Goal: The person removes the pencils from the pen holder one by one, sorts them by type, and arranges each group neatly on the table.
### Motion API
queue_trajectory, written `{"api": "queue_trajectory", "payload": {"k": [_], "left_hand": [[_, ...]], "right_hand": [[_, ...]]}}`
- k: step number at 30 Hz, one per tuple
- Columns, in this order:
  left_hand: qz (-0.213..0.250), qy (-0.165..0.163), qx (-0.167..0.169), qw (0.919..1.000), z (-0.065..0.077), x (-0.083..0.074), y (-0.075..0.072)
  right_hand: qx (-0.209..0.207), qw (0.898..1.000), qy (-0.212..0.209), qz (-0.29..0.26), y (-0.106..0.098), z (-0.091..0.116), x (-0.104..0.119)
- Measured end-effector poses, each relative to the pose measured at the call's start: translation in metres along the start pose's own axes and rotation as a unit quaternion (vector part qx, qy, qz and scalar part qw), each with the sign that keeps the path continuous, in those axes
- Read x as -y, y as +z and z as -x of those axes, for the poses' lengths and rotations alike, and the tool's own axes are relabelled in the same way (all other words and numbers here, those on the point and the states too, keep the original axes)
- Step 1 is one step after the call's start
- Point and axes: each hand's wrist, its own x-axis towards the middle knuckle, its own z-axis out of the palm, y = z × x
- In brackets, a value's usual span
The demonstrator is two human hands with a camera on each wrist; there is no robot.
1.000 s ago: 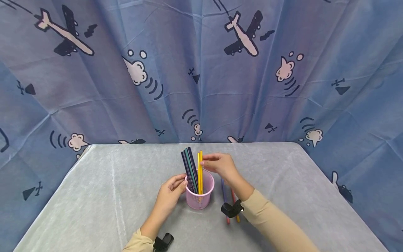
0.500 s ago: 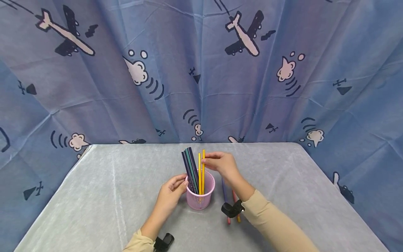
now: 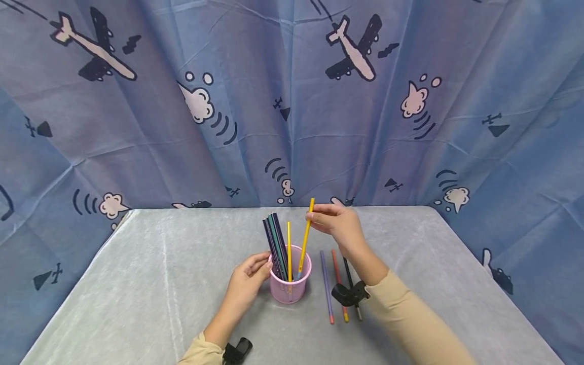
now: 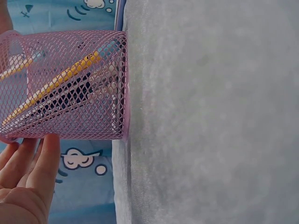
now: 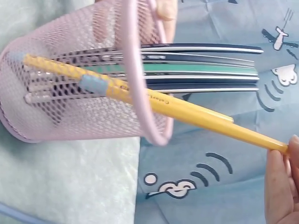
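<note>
A pink mesh pencil cup stands upright on the table, holding several dark and green pencils that lean left and a yellow pencil. My left hand holds the cup's left side, thumb at the rim; in the left wrist view its fingers touch the mesh. My right hand pinches a second yellow pencil near its top. That pencil tilts right, its light blue lower end raised off the cup's bottom but below the rim.
Right of the cup, a purple pencil, a red pencil and a black pencil lie on the grey-covered table, partly under the right forearm. A blue patterned curtain hangs behind the table.
My right hand has moved up and right, lifting one yellow pencil away from the other. The left hand and cup have stayed put. More of the pencils lying on the table shows.
</note>
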Motion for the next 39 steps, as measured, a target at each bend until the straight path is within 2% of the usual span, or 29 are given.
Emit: {"api": "queue_trajectory", "payload": {"k": [8,13,19,24,30,39], "left_hand": [[-0.004,-0.001,0.0,1.0,0.0,0.001,0.0],[-0.009,0.004,0.005,0.9999,-0.001,0.003,-0.001],[-0.011,-0.006,0.004,0.9999,-0.002,0.004,-0.001],[-0.013,0.003,0.002,0.9999,-0.001,0.003,-0.001],[-0.01,-0.001,0.004,0.9999,0.0,0.001,-0.001],[-0.007,-0.002,0.002,1.0,0.0,0.0,0.0]], "right_hand": [[-0.009,1.0,-0.017,-0.01,-0.013,0.004,0.012],[-0.009,0.999,-0.023,-0.033,-0.019,0.005,0.018],[-0.009,0.997,-0.035,-0.07,-0.028,0.006,0.023],[-0.006,0.996,-0.046,-0.081,-0.037,0.008,0.027],[-0.004,0.997,-0.047,-0.065,-0.049,0.014,0.031],[-0.027,0.999,-0.028,-0.027,-0.072,0.017,0.026]]}}
